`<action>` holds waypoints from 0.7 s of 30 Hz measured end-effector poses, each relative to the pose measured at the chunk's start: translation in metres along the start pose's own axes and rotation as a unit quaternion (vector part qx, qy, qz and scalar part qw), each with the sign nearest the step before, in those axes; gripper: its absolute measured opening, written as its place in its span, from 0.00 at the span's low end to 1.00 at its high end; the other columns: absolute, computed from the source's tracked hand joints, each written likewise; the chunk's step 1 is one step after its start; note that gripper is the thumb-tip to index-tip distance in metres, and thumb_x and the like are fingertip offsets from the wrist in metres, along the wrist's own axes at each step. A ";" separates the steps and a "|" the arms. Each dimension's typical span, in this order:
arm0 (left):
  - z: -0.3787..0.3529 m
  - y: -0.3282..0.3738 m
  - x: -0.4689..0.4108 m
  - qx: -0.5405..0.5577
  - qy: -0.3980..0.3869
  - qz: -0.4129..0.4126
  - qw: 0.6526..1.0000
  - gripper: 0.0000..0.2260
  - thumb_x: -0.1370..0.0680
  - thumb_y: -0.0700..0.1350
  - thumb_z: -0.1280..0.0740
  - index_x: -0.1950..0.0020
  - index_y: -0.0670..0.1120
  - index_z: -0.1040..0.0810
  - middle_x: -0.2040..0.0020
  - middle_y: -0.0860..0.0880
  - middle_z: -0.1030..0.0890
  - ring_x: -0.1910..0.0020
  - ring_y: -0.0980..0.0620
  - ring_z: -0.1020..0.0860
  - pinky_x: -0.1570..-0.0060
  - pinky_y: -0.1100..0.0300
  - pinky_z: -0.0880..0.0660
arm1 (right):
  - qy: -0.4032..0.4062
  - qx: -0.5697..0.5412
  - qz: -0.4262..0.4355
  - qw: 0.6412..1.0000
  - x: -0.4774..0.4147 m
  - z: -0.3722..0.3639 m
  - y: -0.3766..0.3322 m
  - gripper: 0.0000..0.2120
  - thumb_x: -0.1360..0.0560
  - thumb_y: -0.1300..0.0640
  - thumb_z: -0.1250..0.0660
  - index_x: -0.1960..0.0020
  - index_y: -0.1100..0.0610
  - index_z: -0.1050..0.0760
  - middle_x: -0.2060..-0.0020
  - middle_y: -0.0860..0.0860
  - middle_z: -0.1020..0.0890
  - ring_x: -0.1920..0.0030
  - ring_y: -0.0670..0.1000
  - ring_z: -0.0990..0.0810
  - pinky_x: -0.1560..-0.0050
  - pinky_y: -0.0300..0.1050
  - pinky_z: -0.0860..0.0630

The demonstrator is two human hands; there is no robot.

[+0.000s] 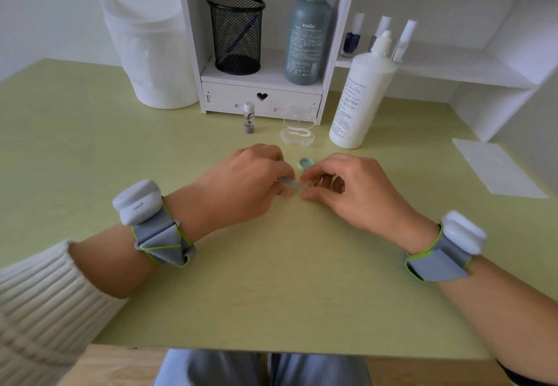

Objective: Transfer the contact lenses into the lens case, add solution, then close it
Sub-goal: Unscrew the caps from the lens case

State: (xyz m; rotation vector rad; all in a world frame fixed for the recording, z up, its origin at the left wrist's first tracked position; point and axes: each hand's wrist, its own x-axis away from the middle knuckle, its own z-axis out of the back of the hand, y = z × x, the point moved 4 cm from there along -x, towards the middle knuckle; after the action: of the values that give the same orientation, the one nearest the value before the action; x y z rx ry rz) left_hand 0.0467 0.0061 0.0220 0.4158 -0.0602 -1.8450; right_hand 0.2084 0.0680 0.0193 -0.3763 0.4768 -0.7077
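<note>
Nearest to me, both forearms reach in over the green tabletop, each with a grey strap and a white sensor pod at the wrist. My left hand comes in from the near left, palm down, knuckles arched; its fingers are pinched together on a small teal cap. My right hand mirrors it from the near right, thumb and forefinger closed on the clear lens case, which sits at the middle of the tabletop between the two hands. Whether that teal cap is going on or coming off, I cannot tell.

I judge the case to be light, hard and slick plastic that would skate or tip under a careless push, so I would pin its edge down while turning the cap by its rim. The lenses themselves I cannot make out; they would be soft, wet and easy to tear.

Just beyond my fingertips a second teal cap lies loose. Farther off are a clear tray with a white tool, a small vial to its left, and the tall white solution bottle to its right, leaning against the white shelf unit.
</note>
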 end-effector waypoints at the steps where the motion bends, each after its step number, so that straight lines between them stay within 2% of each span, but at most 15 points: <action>1: -0.001 0.001 0.000 -0.008 -0.002 0.003 1.000 0.11 0.19 0.46 0.35 0.39 0.47 0.19 0.45 0.47 0.22 0.45 0.46 0.25 0.44 0.53 0.28 | -0.001 0.002 0.001 1.000 0.000 0.000 0.000 0.09 0.28 0.56 0.22 0.48 0.54 0.15 0.59 0.47 0.18 0.62 0.39 0.22 0.57 0.25 0.31; 14: -0.005 0.003 -0.001 -0.027 0.020 0.042 0.999 0.12 0.18 0.49 0.36 0.39 0.47 0.20 0.46 0.48 0.22 0.46 0.46 0.23 0.48 0.58 0.31 | -0.008 0.012 0.005 1.000 0.002 0.000 -0.003 0.09 0.28 0.57 0.22 0.49 0.57 0.15 0.59 0.49 0.19 0.63 0.40 0.24 0.56 0.24 0.31; 18: -0.003 -0.002 -0.002 -0.015 0.021 0.055 0.998 0.13 0.20 0.55 0.34 0.43 0.48 0.21 0.52 0.52 0.24 0.54 0.51 0.25 0.54 0.61 0.32 | -0.009 0.007 0.004 1.000 0.002 0.001 -0.003 0.09 0.28 0.56 0.22 0.48 0.56 0.15 0.59 0.49 0.18 0.63 0.44 0.23 0.55 0.27 0.30; 21: -0.001 -0.006 -0.001 -0.010 0.008 0.068 0.998 0.16 0.23 0.61 0.34 0.48 0.50 0.23 0.56 0.56 0.25 0.59 0.54 0.26 0.57 0.58 0.27 | -0.011 0.007 0.005 1.000 0.001 0.001 -0.002 0.09 0.28 0.57 0.22 0.48 0.56 0.15 0.58 0.50 0.18 0.61 0.46 0.22 0.55 0.28 0.29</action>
State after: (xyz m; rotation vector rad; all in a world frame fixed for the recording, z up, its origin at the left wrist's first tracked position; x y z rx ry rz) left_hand 0.0419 0.0093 0.0204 0.4022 -0.0587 -1.7070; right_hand 0.2084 0.0661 0.0213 -0.3684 0.4525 -0.6963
